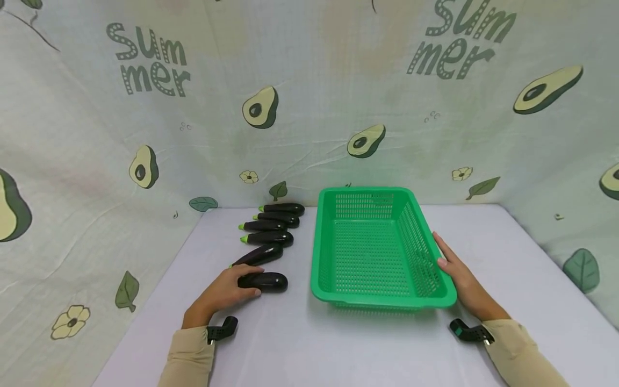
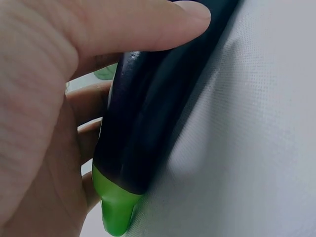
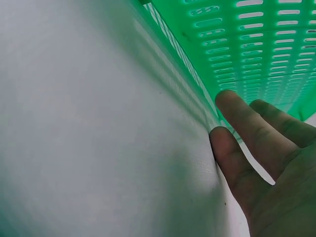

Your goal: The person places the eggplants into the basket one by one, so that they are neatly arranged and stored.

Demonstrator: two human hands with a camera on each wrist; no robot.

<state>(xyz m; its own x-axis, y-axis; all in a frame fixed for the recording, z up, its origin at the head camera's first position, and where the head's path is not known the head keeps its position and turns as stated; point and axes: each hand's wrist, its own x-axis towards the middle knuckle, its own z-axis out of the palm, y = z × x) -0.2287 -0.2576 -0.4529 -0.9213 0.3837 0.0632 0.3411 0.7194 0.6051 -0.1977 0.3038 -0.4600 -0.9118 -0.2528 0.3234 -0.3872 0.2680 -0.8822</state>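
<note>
On the left of the table, my left hand (image 1: 231,287) grips the nearest dark eggplant (image 1: 271,282), thumb on the near side and fingers across its far side. In the left wrist view the thumb lies over the eggplant's (image 2: 143,118) glossy skin, and its green stem end points down beside the palm. My right hand (image 1: 461,279) rests against the right side of a green plastic basket (image 1: 384,301), thumb at the rim. The right wrist view shows its extended fingers (image 3: 256,131) by the slotted outer wall of the basket (image 3: 237,54). No items show inside the basket.
Beyond the held eggplant, several more eggplants lie in a column, among them a tilted one (image 1: 263,255) and one at the back (image 1: 285,208). A white cloth (image 1: 290,344) covers the table. A printed curtain (image 1: 309,80) hangs behind.
</note>
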